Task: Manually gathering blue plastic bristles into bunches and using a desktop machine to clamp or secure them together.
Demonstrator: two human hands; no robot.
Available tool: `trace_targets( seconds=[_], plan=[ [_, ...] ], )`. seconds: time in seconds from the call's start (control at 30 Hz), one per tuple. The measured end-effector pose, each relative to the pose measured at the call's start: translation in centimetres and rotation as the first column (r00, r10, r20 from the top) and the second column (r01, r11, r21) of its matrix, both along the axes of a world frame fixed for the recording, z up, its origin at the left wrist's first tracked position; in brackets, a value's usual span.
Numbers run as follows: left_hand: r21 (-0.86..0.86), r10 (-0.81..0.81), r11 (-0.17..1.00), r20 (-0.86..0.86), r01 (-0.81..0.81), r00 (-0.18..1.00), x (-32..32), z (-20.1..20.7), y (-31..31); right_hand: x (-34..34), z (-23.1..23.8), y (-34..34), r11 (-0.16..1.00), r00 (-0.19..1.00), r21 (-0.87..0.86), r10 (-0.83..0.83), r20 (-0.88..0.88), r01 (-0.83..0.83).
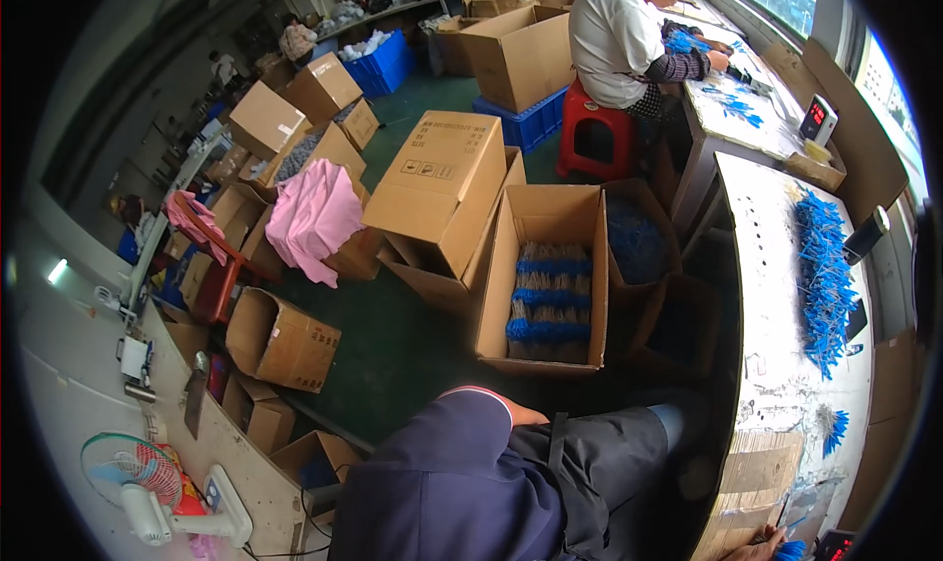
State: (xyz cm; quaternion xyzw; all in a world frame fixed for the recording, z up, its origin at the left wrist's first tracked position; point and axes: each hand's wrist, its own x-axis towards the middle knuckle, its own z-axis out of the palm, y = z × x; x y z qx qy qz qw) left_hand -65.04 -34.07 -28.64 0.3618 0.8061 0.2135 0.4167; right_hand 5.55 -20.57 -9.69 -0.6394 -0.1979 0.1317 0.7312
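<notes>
My left hand (pixel 527 417) rests by my lap, below a dark sleeve with red and white trim. Only part of it shows, and its fingers are hidden against the black apron (pixel 599 463). At the bottom edge my right hand (pixel 758 548) is cut off by the frame. Its fingers are closed around a bundle of thin blue-ended pieces (pixel 789 551), over the worktable beside a flat cardboard piece (pixel 761 473). A small blue bundle (pixel 834 431) lies farther up the white worktable (pixel 766 364). Beyond it spreads a long pile of blue-ended pieces (pixel 823 276).
An open carton (pixel 496 296) with rows of blue and beige bundles stands beside me. Other cartons (pixel 432 183), a pink cloth (pixel 314 217) and a blue crate (pixel 526 124) fill the floor area. A co-worker (pixel 619 45) sits on a red stool (pixel 594 139). A fan (pixel 147 502) stands at left.
</notes>
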Motion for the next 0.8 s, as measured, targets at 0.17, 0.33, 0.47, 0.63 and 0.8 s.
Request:
trace_targets(
  seconds=[0.17, 0.33, 0.47, 0.63, 0.8],
  plan=[
    [-0.021, -0.131, 0.991, -0.047, 0.13, 0.99, 5.3, 0.7, 3.9, -2.1, 4.9, -3.4, 0.996, 0.992, 0.014, -0.085, -0.091, 0.086],
    [-0.128, -0.409, 0.905, -0.002, 0.406, 0.912, 13.0, 0.4, 9.0, -2.8, 7.2, -3.9, 0.994, 0.982, 0.109, 0.031, -0.186, -0.011],
    [-0.105, -0.44, 0.891, 0.042, 0.442, 0.897, 16.9, -0.2, 10.0, -3.4, 8.2, -3.7, 0.999, 0.982, 0.025, -0.031, -0.187, 0.037],
    [0.024, -0.39, 0.92, 0.134, 0.39, 0.911, 18.6, -0.9, 9.2, -3.9, 7.7, -4.4, 0.993, 0.985, 0.09, -0.055, -0.166, 0.071],
    [0.124, -0.549, 0.835, 0.236, 0.535, 0.802, 14.3, -2.9, 14.0, -2.9, 8.0, -4.7, 0.977, 0.957, 0.133, -0.125, -0.263, 0.164]
  ],
)
